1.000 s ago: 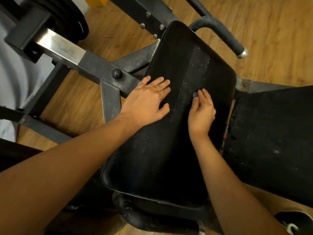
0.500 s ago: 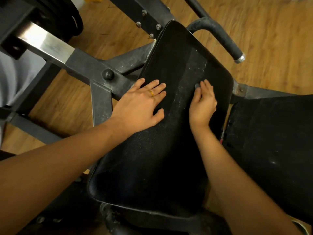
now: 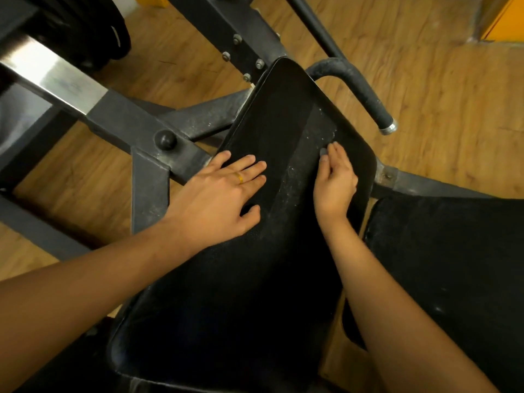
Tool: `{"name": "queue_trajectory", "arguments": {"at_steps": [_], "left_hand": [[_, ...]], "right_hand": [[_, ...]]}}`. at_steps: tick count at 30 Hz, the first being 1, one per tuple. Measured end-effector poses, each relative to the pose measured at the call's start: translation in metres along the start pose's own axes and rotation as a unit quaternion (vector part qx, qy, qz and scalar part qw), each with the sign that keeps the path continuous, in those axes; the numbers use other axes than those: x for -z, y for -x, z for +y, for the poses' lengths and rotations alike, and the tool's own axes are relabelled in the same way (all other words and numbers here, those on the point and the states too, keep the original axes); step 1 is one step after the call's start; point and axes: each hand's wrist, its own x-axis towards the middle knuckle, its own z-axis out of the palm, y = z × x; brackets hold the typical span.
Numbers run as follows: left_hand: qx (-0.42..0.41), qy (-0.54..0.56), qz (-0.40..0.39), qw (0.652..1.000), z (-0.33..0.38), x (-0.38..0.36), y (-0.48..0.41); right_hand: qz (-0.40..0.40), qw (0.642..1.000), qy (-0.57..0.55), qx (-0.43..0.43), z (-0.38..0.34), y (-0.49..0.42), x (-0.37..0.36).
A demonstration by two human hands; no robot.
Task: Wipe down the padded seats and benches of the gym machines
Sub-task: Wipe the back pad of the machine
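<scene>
Now, from the head camera I see the left hand (image 3: pixel 221 194) lying flat on the black pad (image 3: pixel 269 279), fingers straight and spread, a gold ring (image 3: pixel 240 178) on one of them. The right hand (image 3: pixel 334 180) presses the same pad with straight, closed-up fingers. A small grey bit (image 3: pixel 323 151) peeks out at their tips, and I cannot tell what it is. A pale dusty streak (image 3: pixel 292 177) runs between the two sets of fingers. Beyond the right fingertips curves a padded handle (image 3: pixel 365 100), and the steel frame (image 3: pixel 119 117) sits left of the left fingers.
</scene>
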Motion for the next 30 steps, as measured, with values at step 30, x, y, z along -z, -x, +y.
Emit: {"name": "queue_trajectory", "arguments": {"at_steps": [30], "left_hand": [[0.010, 0.011, -0.022, 1.000, 0.002, 0.004, -0.002]], "right_hand": [[-0.042, 0.999, -0.035, 0.008, -0.016, 0.192, 0.026]]}}
